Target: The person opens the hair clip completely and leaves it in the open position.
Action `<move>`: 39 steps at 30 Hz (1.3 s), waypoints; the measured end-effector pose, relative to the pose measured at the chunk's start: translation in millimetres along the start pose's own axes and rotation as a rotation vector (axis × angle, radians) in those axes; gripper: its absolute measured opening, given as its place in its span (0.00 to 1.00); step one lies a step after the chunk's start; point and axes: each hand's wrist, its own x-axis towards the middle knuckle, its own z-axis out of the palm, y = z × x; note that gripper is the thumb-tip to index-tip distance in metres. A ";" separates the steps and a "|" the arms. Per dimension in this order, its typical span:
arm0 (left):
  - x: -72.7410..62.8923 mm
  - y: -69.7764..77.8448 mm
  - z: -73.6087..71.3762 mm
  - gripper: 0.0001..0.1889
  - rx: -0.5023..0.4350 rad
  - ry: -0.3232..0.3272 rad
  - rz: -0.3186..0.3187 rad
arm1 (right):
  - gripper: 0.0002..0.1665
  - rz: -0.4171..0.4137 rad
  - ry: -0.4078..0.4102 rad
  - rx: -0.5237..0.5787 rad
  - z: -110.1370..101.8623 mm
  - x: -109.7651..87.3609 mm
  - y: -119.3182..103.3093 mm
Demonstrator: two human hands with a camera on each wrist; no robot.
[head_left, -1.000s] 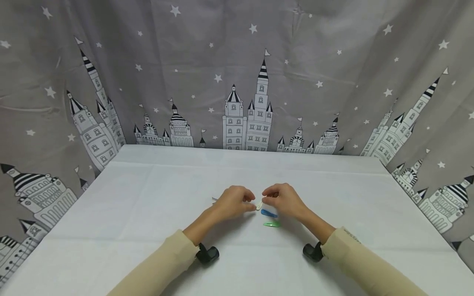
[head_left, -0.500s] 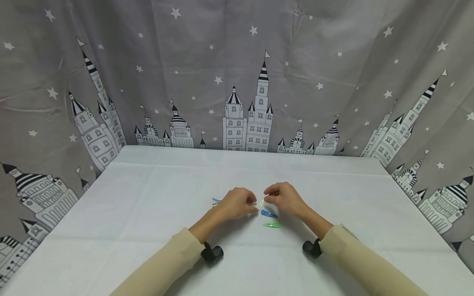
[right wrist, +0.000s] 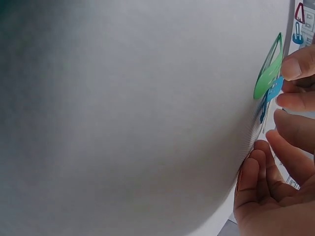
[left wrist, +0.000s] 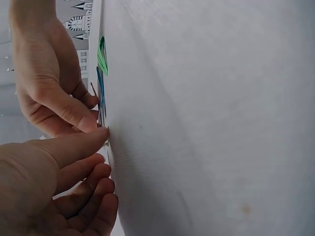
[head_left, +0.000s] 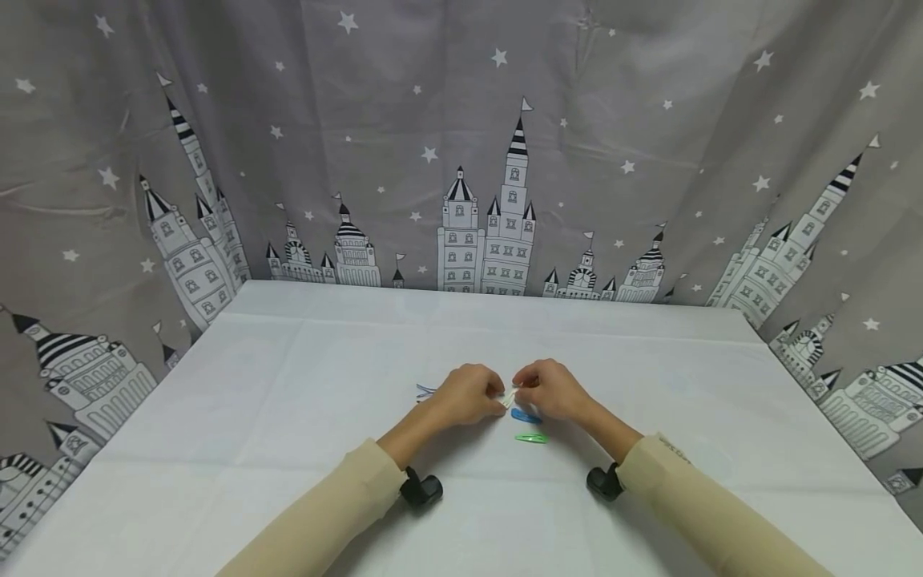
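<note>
In the head view a small white snap hair clip lies between the two hands' fingertips. My left hand pinches its near left end, and my right hand pinches its far right end. Just below the right hand lies a blue snap hair clip, with a green one nearer the body. Both the green clip and the blue clip show beyond the fingers in the left wrist view. The white clip is mostly covered by fingers in both wrist views.
Beyond the left hand, thin bluish clips are partly hidden. The right wrist view shows a dark red clip and another blue clip farther off. A white cloth covers the table, with a grey castle-print curtain behind.
My left hand has shifted slightly right, toward the right hand, at the white clip. More of the bluish clips behind it has come into sight. The blue and green clips stay put.
</note>
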 end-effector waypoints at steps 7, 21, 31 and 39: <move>-0.1 -1.6 1.2 0.11 -0.003 0.014 0.008 | 0.11 0.028 -0.004 -0.006 0.9 0.3 1.8; -3.0 -3.6 1.9 0.12 -0.022 0.011 0.001 | 0.10 0.051 0.022 -0.054 4.5 -2.8 2.7; -0.8 -3.3 3.0 0.09 -0.036 0.019 -0.008 | 0.03 0.053 0.036 -0.071 7.1 -2.9 2.9; 0.8 -6.9 3.8 0.07 -0.066 0.036 -0.002 | 0.03 0.039 0.033 -0.064 8.0 -4.2 2.2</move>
